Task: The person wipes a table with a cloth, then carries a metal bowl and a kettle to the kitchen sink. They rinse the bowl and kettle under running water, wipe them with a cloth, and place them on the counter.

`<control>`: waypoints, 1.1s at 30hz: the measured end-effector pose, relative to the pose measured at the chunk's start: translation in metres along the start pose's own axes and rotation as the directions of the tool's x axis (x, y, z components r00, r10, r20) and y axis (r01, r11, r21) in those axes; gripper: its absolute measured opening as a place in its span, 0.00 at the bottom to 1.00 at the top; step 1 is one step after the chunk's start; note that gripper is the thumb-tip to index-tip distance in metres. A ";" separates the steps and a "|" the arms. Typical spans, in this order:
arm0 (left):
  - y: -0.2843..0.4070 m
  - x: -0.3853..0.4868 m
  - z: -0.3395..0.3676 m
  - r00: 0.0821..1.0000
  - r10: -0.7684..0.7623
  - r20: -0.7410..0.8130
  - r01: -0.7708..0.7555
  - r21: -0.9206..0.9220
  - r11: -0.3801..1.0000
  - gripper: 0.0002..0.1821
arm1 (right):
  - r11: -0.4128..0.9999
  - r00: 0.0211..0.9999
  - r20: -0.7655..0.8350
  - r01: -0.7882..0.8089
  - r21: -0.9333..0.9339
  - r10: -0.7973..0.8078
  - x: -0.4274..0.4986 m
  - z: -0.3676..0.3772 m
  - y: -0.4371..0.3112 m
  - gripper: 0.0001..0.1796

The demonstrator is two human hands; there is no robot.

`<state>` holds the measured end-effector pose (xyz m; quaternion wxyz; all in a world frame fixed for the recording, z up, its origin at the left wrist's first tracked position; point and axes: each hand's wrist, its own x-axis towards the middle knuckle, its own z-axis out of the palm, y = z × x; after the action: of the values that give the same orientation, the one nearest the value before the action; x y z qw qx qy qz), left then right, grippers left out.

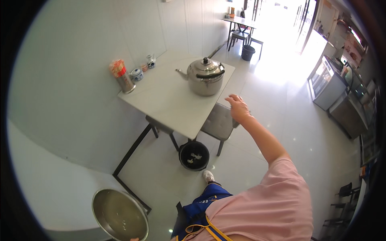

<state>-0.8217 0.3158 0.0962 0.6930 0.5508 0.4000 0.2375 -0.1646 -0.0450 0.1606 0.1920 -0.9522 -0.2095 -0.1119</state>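
My right hand [238,107] is stretched forward with nothing in it, fingers slightly bent. It hovers near the table's right edge, apart from a large metal kettle [205,79] with a black handle and lid knob. The kettle stands upright on the pale table [169,102], its spout towards the wall. At the lower left, a metal bowl [120,214] with some liquid in it is held at my side. Only a bit of my left hand [134,239] shows at the bowl's rim; the rest is out of the frame.
By the wall, the table carries a metal holder of chopsticks [124,76], a blue-and-white lidded jar [137,74] and a small pitcher [151,61]. A grey chair [218,122] and a black bin [194,156] stand close to the table. Glass-fronted cabinets [322,76] line the right side.
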 end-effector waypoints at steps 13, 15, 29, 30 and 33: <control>0.062 0.148 0.212 0.957 -0.188 -0.222 0.201 0.039 0.979 0.19 | 0.853 0.925 0.182 0.377 -0.359 -0.333 0.202 0.032 0.029 0.16; 0.062 0.150 0.214 0.954 -0.189 -0.231 0.202 0.034 0.979 0.19 | 0.788 0.867 0.371 0.471 -0.396 -0.332 0.217 0.027 0.022 0.17; 0.028 0.016 0.217 0.906 -0.166 -0.388 -0.170 -0.696 0.698 0.20 | 0.856 0.921 0.390 0.220 -0.467 -0.024 0.312 -0.054 -0.045 0.14; 0.031 0.011 0.222 0.832 -0.305 -0.464 -0.141 -0.707 0.693 0.20 | 0.867 0.943 0.332 0.176 -0.467 -0.013 0.308 -0.056 -0.050 0.14; 0.045 -0.007 0.231 0.772 -0.358 -0.526 -0.178 -0.719 0.672 0.22 | 0.852 0.917 0.375 0.298 -0.429 -0.132 0.287 -0.065 -0.068 0.14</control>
<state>-0.6326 0.1905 0.1583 0.6901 0.0904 0.5055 0.5100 0.0518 0.0871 0.3249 -0.1010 -0.9447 -0.3114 -0.0192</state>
